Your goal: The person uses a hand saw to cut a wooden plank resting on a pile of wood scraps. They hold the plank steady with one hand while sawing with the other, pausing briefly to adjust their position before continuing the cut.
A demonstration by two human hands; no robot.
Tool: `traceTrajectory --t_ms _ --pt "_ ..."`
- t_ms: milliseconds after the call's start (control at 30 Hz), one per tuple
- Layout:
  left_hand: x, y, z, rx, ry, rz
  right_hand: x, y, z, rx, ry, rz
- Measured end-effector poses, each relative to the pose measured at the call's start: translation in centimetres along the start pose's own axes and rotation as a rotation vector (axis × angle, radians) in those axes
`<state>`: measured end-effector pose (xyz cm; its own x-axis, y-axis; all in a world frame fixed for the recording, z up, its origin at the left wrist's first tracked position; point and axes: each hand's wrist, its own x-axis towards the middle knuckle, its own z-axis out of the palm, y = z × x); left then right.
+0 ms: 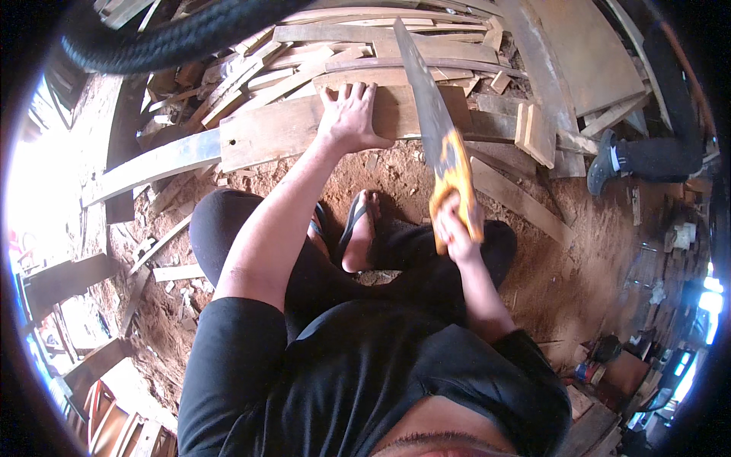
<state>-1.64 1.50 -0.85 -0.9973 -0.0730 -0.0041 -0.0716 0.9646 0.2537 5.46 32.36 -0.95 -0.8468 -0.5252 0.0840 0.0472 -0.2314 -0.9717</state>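
Note:
My left hand (352, 116) presses on a weathered wooden board (266, 133) with its fingers spread, their tips at the far edge. My right hand (457, 228) is wrapped round the yellow handle of a handsaw (426, 107), whose long metal blade points away from me over the board, just right of my left hand. The blade is slightly blurred, and I cannot tell whether its teeth touch the wood. A pale strip (156, 164) runs out from the board's left end, and short upright offcuts (533, 129) stand near its right end.
Loose planks (419, 49) pile beyond the board. Another person's leg and shoe (605, 164) are at the upper right. A thick black braided hose (152, 42) arches across the top left. Wood scraps (510, 198) lie on the dirt floor (556, 259) around my bent legs.

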Motion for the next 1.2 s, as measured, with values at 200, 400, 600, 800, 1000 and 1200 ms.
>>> traceTrajectory --t_ms 200,400,600,800,1000,1200 --pt "-0.1 -0.2 -0.2 0.001 0.031 -0.002 4.6 1.1 0.8 0.067 0.019 -0.048" --pt "-0.1 0.0 -0.2 0.018 0.006 -0.009 -3.6 -0.9 -0.4 0.014 0.046 0.058" --pt "-0.3 -0.1 -0.6 -0.022 0.003 -0.005 6.9 1.5 1.0 0.006 0.046 0.0" --pt "0.1 -0.2 -0.2 -0.003 -0.003 -0.02 -3.2 -0.8 0.5 -0.043 0.014 0.02" --pt "-0.2 -0.1 -0.5 -0.016 0.002 -0.02 5.7 1.4 0.4 0.089 0.006 0.005" --pt "-0.2 -0.1 -0.6 -0.015 -0.018 -0.02 -2.2 0.1 0.8 -0.054 0.009 -0.017"
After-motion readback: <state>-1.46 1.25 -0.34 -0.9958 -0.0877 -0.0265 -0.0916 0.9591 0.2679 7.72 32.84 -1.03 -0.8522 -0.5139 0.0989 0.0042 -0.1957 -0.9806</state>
